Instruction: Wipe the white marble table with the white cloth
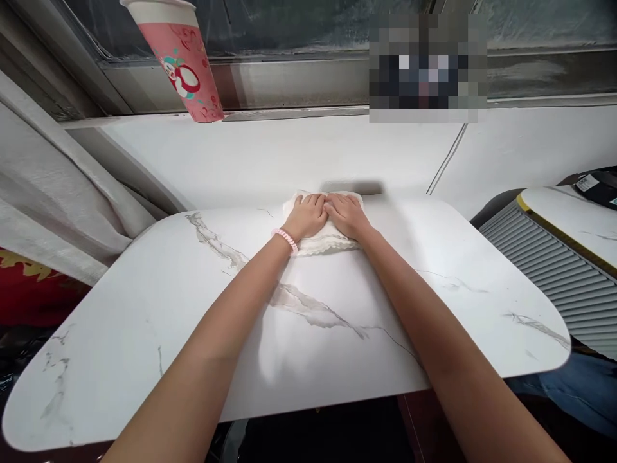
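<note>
Head view | two hands pressed flat, side by side, on one cloth | one cup (pink)

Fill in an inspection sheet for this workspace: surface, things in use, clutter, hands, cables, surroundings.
Surface: white, marble-patterned tabletop with rounded corners.
Things in use: cream soft cloth near the tabletop's wall-side edge.
Clutter: pink patterned paper cup before the dark glass window.
Hands: left hand and right hand, palms down on the cloth; pink coiled band on the left wrist.
Cables: two thin dark lines, apparently cords, on the white wall.
Surroundings: pale grey fabric curtain at left; grey ribbed furniture at right.
</note>
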